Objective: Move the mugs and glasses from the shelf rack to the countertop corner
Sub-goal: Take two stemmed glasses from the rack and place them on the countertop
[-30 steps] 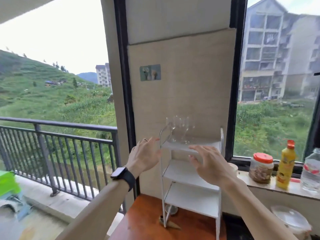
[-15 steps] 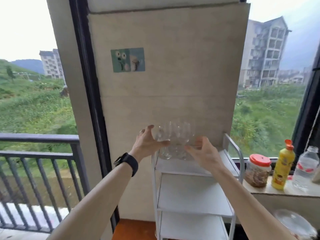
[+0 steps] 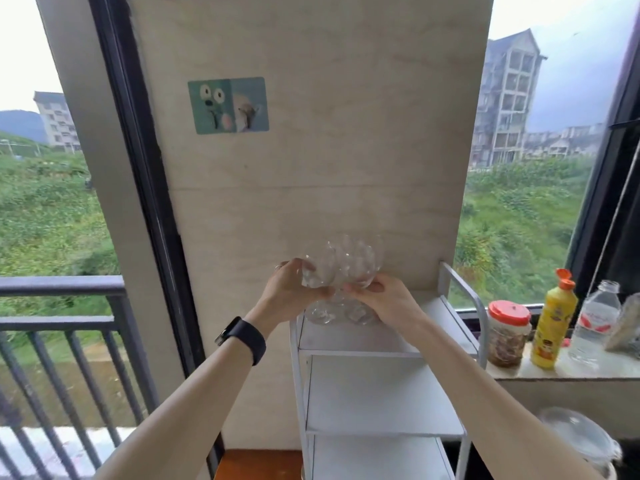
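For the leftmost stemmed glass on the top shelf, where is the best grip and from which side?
Grip the leftmost glass round its bowl from the left, thumb in front, roughly as the left hand has it. Other glasses crowd its right side, and the stem and foot sit low behind the hands. The right hand holds the neighbours, so they probably won't knock as it lifts off the shelf rack.

Bare forearms, black smartwatch on left wrist, ring on left hand.

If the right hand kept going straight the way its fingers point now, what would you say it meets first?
The right hand points left and slightly up, and its fingertips already touch the clear stemmed glasses. Past them, it would probably meet the left hand gripping the cluster's other side; depth is unclear.
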### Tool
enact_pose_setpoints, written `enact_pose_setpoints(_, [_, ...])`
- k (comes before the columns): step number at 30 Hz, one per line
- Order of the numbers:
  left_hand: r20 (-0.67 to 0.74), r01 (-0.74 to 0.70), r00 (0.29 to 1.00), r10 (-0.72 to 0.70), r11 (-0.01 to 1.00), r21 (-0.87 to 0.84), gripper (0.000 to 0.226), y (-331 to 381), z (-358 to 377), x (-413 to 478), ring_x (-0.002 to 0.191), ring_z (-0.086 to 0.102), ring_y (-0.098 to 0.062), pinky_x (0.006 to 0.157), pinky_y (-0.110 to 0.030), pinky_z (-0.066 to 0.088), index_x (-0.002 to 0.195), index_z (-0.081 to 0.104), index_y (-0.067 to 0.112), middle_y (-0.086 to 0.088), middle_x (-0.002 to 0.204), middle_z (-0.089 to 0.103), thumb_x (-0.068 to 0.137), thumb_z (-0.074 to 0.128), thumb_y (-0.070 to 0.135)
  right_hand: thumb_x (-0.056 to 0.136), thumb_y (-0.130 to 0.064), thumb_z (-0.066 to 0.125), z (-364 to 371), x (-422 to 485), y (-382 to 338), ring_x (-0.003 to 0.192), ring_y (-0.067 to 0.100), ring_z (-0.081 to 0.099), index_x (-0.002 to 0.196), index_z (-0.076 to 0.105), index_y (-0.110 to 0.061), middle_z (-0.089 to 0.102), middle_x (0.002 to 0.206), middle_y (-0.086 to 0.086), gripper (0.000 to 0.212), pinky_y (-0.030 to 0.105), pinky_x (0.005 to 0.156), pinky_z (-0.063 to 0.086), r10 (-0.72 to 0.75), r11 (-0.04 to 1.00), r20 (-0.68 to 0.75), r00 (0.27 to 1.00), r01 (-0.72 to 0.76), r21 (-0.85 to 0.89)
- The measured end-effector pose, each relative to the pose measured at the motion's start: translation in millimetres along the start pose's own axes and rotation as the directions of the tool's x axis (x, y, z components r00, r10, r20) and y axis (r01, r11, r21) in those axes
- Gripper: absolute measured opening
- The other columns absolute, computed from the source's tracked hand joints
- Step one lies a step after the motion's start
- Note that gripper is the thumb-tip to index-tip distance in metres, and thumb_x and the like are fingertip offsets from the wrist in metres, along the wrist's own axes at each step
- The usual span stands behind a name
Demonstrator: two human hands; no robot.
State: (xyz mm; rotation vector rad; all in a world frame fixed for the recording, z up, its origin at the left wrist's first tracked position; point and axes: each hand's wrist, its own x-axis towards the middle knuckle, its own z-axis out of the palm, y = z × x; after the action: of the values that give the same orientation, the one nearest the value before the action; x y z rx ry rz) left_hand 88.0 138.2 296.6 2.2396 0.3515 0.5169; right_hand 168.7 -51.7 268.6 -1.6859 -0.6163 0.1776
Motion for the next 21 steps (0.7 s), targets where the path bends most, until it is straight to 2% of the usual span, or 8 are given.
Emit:
enact_pose_setpoints(2, [-0.002,-0.036,0.999,0.035,0.997,-0.067,0.053,2.3,-3.3,-6.2,0.111,0.056,-0.017,0.080,-0.025,0.042,0.112,0.059,0.029,0.004,0.126,0.058,0.069,0.089,0.041,0.079,-0.039,0.084,-4.0,-4.3,-0.3,0.071,0.006,0.072,0.103,0.075,-0.020,0.079,0.087,-0.008,0.032,0.031,0.061,0.058,-0.005,1.000,-0.002,1.000,0.005,0.030])
enact_pose_setpoints(4, [-0.025,-0.088,0.996,0.086,0.986,-0.142,0.054,8.1,-9.4,-13.4,0.111,0.057,-0.014,0.085,-0.026,0.043,0.116,0.061,0.028,0.006,0.123,0.061,0.071,0.088,0.042,0.077,-0.035,0.087,-10.3,-12.3,-2.8,0.069,-0.001,0.070,0.104,0.072,-0.018,0.078,0.083,-0.012,0.035,0.022,0.060,0.054,-0.028,0.997,-0.055,0.998,0.032,0.069])
enact_pose_setpoints(7, [-0.026,-0.177,0.984,0.177,0.942,-0.284,0.047,24.3,-17.1,-25.0,0.082,0.063,-0.001,0.069,-0.016,0.048,0.112,0.061,0.023,0.006,0.108,0.068,0.074,0.087,0.036,0.079,-0.022,0.086,-24.1,-30.9,-9.0,0.083,0.004,0.075,0.104,0.069,-0.011,0.080,0.090,-0.007,0.032,0.012,0.061,0.051,-0.077,0.982,-0.118,0.990,0.096,0.164])
enact_pose_setpoints(8, [-0.002,-0.180,0.981,0.192,0.917,-0.357,0.045,30.1,-17.5,-28.0,0.074,0.064,-0.001,0.063,-0.015,0.049,0.112,0.060,0.019,0.003,0.105,0.069,0.077,0.086,0.029,0.080,-0.020,0.085,-28.6,-39.2,-13.0,0.083,0.005,0.075,0.104,0.070,-0.011,0.080,0.090,-0.005,0.030,0.011,0.062,0.051,-0.097,0.977,-0.126,0.987,0.119,0.175])
enact_pose_setpoints(11, [0.105,-0.150,0.968,0.227,0.863,-0.482,0.044,45.4,-10.9,-37.3,0.060,0.062,-0.007,0.053,-0.018,0.047,0.116,0.051,0.012,-0.006,0.097,0.069,0.084,0.081,0.014,0.081,-0.026,0.083,-42.2,-67.3,-26.2,0.066,0.001,0.069,0.104,0.070,-0.021,0.077,0.080,-0.010,0.027,0.011,0.053,0.047,-0.152,0.973,-0.151,0.977,0.175,0.148])
enact_pose_setpoints(15, [0.284,-0.149,0.907,0.309,0.870,-0.471,0.045,61.2,22.1,-49.2,0.066,0.061,-0.022,0.060,-0.033,0.047,0.124,0.052,0.012,-0.021,0.108,0.069,0.086,0.077,0.010,0.070,-0.044,0.086,-67.3,-108.4,-26.6,0.059,0.013,0.065,0.112,0.068,-0.029,0.075,0.081,-0.008,0.048,0.021,0.050,0.048,-0.112,0.989,-0.172,0.979,0.127,0.078])
enact_pose_setpoints(18, [0.408,-0.143,0.831,0.379,0.853,-0.501,0.045,70.4,64.0,-62.3,0.072,0.064,-0.024,0.063,-0.036,0.051,0.127,0.055,0.009,-0.014,0.101,0.069,0.087,0.076,0.007,0.070,-0.048,0.088,-91.3,-149.4,-13.8,0.066,0.018,0.072,0.112,0.068,-0.038,0.075,0.090,-0.009,0.047,0.021,0.056,0.054,-0.063,0.996,-0.197,0.978,0.074,0.049])
enact_pose_setpoints(21, [0.514,-0.104,0.751,0.415,0.842,-0.529,0.046,84.0,111.2,-89.7,0.077,0.066,-0.022,0.064,-0.034,0.053,0.128,0.054,0.007,-0.009,0.100,0.070,0.086,0.075,0.003,0.067,-0.052,0.089,-117.6,-199.5,2.2,0.071,0.018,0.073,0.109,0.071,-0.038,0.076,0.091,-0.005,0.048,0.023,0.063,0.056,0.004,1.000,-0.268,0.964,0.004,0.030])
